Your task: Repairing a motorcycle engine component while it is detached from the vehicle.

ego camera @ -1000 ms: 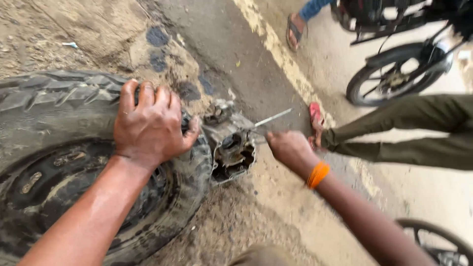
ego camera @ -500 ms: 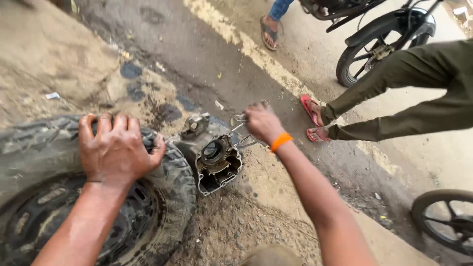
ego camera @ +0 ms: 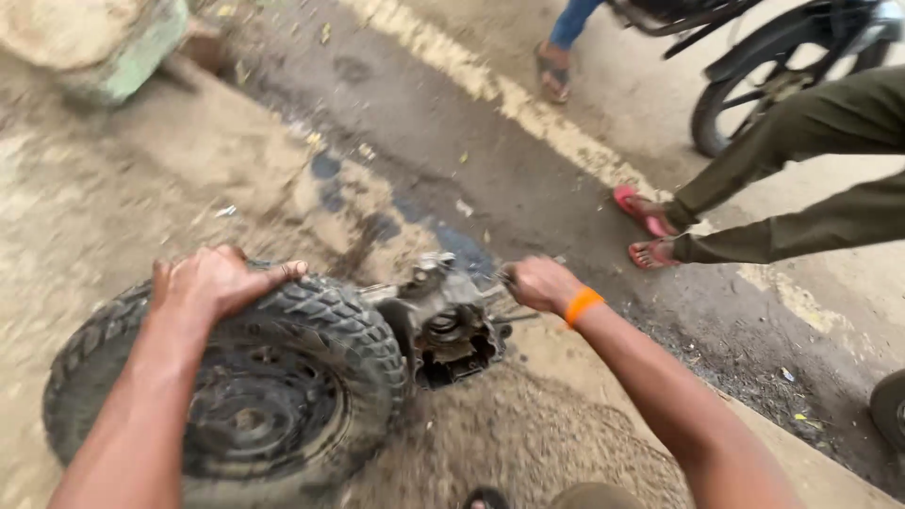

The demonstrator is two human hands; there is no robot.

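The left hand [ego camera: 219, 281] lies fingers spread over the knobbly tread of a black tyre [ego camera: 226, 396], pressing rather than gripping; the tyre rests on dusty ground, touching a grimy metal engine casing [ego camera: 445, 325] on its right; the right hand [ego camera: 539, 283] (orange wristband) is clenched on a thin metal tool at the casing's far edge; farther right, a bystander's red sandals [ego camera: 646, 231] stand near a motorcycle wheel [ego camera: 754, 94].
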